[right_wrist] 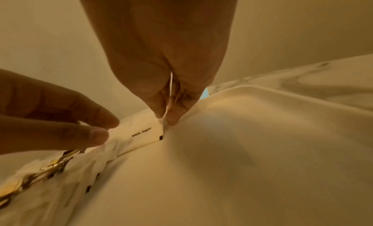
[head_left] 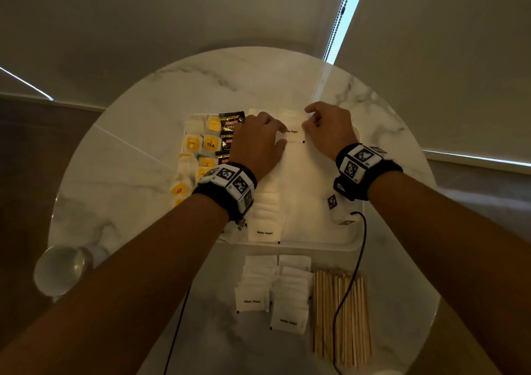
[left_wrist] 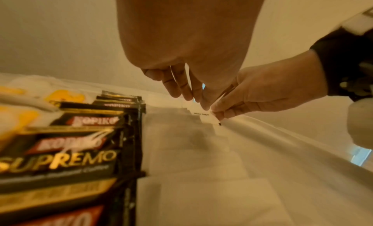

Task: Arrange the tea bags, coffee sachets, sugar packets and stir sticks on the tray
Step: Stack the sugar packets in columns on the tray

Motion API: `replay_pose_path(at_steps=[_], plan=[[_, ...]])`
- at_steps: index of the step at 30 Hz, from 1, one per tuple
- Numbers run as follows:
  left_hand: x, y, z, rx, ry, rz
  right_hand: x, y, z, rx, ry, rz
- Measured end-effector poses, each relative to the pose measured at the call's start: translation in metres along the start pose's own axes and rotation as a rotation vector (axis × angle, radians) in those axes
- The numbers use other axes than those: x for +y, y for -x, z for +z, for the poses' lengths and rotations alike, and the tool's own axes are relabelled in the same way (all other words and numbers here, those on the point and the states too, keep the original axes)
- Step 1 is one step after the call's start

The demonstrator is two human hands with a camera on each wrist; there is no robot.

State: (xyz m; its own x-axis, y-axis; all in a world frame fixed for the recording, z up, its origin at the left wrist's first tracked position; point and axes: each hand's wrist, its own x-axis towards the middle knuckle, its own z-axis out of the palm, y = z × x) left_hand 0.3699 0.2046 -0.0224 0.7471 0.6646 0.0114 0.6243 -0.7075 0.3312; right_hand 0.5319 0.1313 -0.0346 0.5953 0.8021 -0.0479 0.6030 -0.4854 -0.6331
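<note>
Both hands work at the far end of a white tray (head_left: 316, 247) that stands on a round marble table (head_left: 143, 110). The right hand (head_left: 330, 130) pinches the right edge of a sugar packet (head_left: 291, 133) between thumb and fingertips (right_wrist: 173, 116). The left hand (head_left: 258, 142) has its fingers (right_wrist: 95, 133) extended and lightly bent, their tips touching the packet's left side; whether they grip it cannot be told. The packet lies flat on the tray floor near the far rim, heading a second column of sugar.

On the tray, from left to right: tea bags (head_left: 201, 145) with yellow tags, black coffee sachets (left_wrist: 66, 149) overlapped like shingles, and a column of sugar packets (head_left: 265, 211) running to the near rim. The right part of the tray floor is bare. On the table in front of the tray lie two loose piles of sugar packets (head_left: 273, 288) and a bundle of stir sticks (head_left: 340, 317), not yet placed. A cup (head_left: 61, 268) lies at the left edge of the table.

Handling, as judged: the sugar packet is a flat square of matt paper, light and limp, with loose grains that shift inside. It is best taken by a sealed edge or corner, as here, and slid, not lifted. A careless touch would disturb the overlapped neighbours. The coffee sachets are glossy foil and likely slippery. The stir sticks are thin, stiff wood, apt to roll and scatter, so they are best gathered as a bundle near mid-length.
</note>
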Motion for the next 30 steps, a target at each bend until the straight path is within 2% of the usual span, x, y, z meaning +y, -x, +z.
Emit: replay_pose_path(at_steps=[4,10,15,21,26,30], plan=[[-0.001,0.024,-0.02,0.041,0.051,-0.004,-0.008,0.014,-0.014,0.015,-0.045,0.069],[0.001,0.095,-0.036,0.002,0.134,0.029,-0.037,0.072,-0.045,-0.038,-0.05,0.002],[-0.003,0.173,-0.034,-0.102,0.201,0.073,-0.056,0.149,-0.054,-0.065,-0.064,0.004],[0.0,0.253,-0.026,-0.26,0.186,0.173,-0.06,0.246,-0.043,-0.12,-0.08,0.045],[0.011,0.288,-0.012,-0.358,0.155,0.299,-0.049,0.309,-0.031,-0.163,-0.084,0.109],[0.024,0.298,-0.001,-0.375,0.075,0.314,-0.035,0.338,-0.022,-0.197,-0.1,0.164]])
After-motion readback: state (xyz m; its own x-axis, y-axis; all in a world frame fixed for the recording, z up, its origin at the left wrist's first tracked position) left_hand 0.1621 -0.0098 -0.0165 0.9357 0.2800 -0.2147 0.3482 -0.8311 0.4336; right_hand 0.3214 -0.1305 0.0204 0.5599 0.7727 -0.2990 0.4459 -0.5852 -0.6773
